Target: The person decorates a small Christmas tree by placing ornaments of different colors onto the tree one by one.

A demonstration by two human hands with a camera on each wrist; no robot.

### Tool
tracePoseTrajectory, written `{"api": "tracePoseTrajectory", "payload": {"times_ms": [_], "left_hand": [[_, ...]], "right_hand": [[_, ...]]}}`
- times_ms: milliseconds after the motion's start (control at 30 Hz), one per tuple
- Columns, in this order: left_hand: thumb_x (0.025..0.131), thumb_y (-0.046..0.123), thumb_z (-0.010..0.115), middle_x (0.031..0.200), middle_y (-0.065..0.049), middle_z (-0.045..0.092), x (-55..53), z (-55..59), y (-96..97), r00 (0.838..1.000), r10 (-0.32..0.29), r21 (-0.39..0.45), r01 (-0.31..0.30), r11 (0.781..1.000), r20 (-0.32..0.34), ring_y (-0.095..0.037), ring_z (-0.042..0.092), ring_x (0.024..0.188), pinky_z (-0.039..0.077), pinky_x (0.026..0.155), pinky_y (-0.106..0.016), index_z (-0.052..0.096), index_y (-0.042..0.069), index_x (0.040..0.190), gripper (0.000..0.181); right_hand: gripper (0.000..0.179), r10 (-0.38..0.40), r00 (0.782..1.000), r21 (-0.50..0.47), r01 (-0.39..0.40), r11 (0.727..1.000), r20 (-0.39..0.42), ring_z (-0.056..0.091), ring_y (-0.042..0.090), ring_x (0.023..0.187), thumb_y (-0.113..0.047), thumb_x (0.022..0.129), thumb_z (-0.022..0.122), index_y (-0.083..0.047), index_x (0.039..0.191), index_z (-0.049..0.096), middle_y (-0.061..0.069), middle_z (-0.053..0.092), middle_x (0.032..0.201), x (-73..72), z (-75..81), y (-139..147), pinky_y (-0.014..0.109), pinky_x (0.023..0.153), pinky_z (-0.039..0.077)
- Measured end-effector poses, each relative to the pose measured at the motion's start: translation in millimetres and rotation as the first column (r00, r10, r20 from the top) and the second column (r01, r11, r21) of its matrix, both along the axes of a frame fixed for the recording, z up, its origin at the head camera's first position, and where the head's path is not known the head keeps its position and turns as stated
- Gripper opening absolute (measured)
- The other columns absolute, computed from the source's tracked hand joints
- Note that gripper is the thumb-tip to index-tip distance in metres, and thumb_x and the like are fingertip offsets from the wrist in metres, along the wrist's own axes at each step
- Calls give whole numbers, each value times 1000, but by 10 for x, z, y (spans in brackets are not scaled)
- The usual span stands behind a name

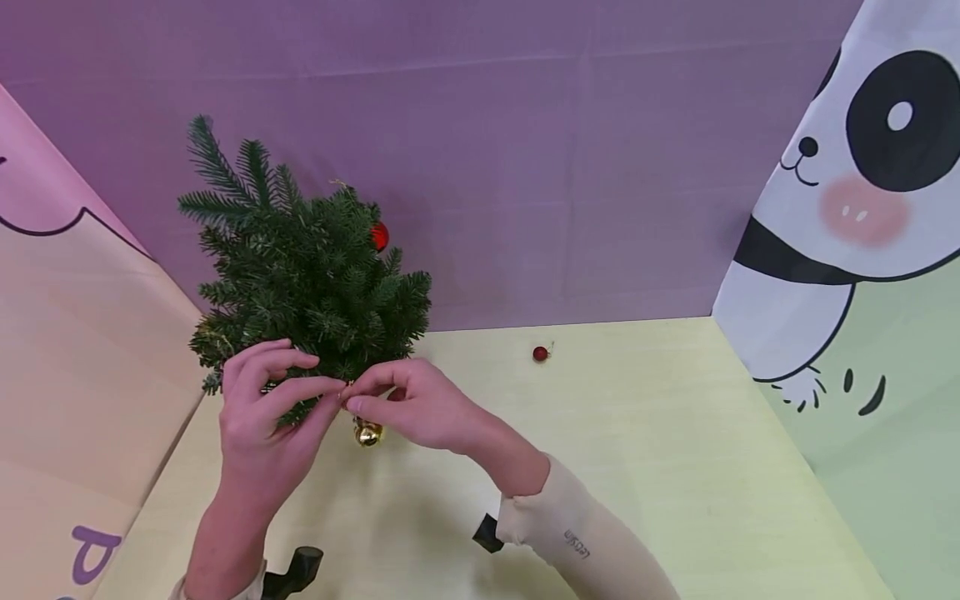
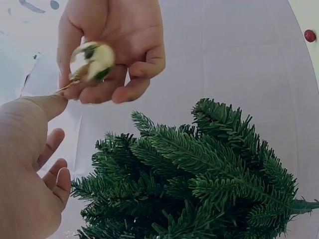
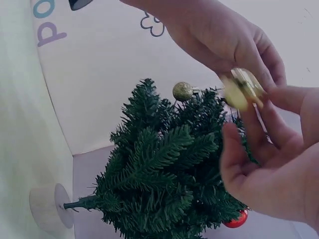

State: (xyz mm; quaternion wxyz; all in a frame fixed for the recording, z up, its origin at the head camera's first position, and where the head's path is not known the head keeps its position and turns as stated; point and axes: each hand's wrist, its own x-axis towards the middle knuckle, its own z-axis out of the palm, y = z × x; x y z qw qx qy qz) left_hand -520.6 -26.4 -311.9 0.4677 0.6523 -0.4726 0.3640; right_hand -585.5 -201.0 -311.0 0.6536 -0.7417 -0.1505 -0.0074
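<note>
A shiny gold bauble (image 1: 367, 434) hangs below the fingertips of both hands, in front of a small green Christmas tree (image 1: 307, 275). My left hand (image 1: 273, 417) pinches the bauble's thin gold loop between thumb and index finger, the other fingers spread apart. From the right, the right hand (image 1: 420, 400) pinches the same loop, fingertips meeting the left ones. In the left wrist view the gold bauble (image 2: 92, 60) shows blurred against the right palm, its loop (image 2: 67, 87) running to the left fingertips.
A red bauble (image 1: 380, 237) hangs on the tree's right side, and a glittery gold ball (image 3: 183, 91) sits among its branches. The tree stands on a pale round base (image 3: 50, 206). On the table (image 1: 637, 467) lies a small dark-red bauble (image 1: 540, 354). Printed cloth walls enclose the table.
</note>
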Motion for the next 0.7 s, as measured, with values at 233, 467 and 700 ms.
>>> {"api": "tracePoseTrajectory", "payload": {"times_ms": [233,467,700], "left_hand": [[91,42,67,89,-23,61,4,-34,47,999,24,10,-23,1000,-23,-50,49,103,33,97,-36,71,1,68,48],[92,40,65,94,-24,61,20,-117,82,998,25,39,-23,999,-63,-51,47,107,33,88,-28,72,2,72,44],[89,47,65,101,-25,60,-35,-102,75,989,41,81,-30,996,-144,-41,49,99,29,90,-36,72,0,83,48]], "right_hand": [[9,-231,945,-149,269,952,230,58,2,81,-16,93,68,-13,96,75,-11,67,87,-11,-30,36,23,66,50],[7,-271,839,-232,415,880,472,52,3,81,-14,90,70,-13,93,77,-8,69,86,9,-23,58,23,65,46],[7,-207,795,-316,445,838,570,55,8,82,-14,88,71,-15,90,77,-9,68,83,38,98,30,18,71,41]]}}
